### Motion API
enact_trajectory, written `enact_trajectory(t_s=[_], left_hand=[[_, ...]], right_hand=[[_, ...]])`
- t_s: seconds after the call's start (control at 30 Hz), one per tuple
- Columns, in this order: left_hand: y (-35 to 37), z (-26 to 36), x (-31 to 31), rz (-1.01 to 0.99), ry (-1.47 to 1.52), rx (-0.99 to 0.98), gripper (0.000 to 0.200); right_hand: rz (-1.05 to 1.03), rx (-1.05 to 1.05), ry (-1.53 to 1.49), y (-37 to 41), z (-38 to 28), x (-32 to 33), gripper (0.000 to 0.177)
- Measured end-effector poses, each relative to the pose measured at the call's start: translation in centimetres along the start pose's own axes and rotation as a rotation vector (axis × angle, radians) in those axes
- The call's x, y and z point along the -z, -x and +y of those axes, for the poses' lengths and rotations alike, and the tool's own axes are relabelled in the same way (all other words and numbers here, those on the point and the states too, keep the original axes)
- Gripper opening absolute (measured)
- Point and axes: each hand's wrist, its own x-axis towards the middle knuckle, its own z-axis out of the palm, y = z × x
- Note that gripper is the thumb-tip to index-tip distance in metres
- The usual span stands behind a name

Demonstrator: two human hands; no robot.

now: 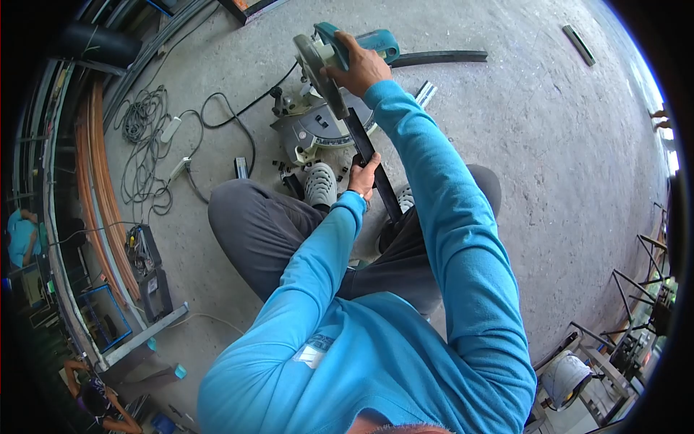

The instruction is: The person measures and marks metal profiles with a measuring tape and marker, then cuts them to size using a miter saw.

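Note:
On the concrete floor before me stands a miter saw with a teal motor housing (381,45), a grey blade guard (312,69) and a round grey base (318,126). My right hand (358,69) is closed around the handle at the top of the saw. A long dark metal bar (383,186) runs from under the guard toward my body, between my feet. My left hand (363,176) grips this bar partway along, close to the saw base. The far end of the bar is hidden under the guard, so I cannot see whether the blade touches it.
Several small dark offcuts lie near my shoe (320,186). Tangled cables (141,119) with a power strip (181,168) spread at left, beside long brown bars (108,195) and a toolbox (150,271). A white bucket (567,380) stands lower right. Other people are at far left.

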Motion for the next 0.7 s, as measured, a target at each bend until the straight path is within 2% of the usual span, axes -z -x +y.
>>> enact_trajectory(t_s=[0.13,0.23,0.37,0.47,0.5,0.6,0.7], left_hand=[[-0.3,-0.5,0.1,-0.026,0.031,-0.004,0.049],[-1.0,-1.4,0.6,-0.075,0.026,0.007,0.047],[0.0,-1.7,-0.1,0.053,-0.086,-0.133,0.042],[4.6,2.2,-1.7,0.186,-0.238,-0.193,0.043],[4.8,2.2,-1.5,0.226,-0.317,-0.212,0.057],[6.9,2.3,-1.3,0.338,-0.349,-0.341,0.062],[10.3,5.0,-1.4,0.387,-0.422,-0.47,0.059]], right_hand=[[0.051,0.043,0.012,-0.4,-0.1,0.1,0.085],[-0.06,0.03,0.022,-2.5,-1.3,1.4,0.088],[-0.086,0.011,0.165,-5.0,-2.6,1.7,0.094],[-0.085,0.061,0.12,-5.6,-1.9,1.5,0.1],[-0.079,0.059,0.142,-5.5,-1.8,1.3,0.106],[-0.062,0.076,0.177,-5.5,-1.8,1.3,0.109],[-0.052,0.088,0.266,-5.0,-2.7,2.1,0.111]])
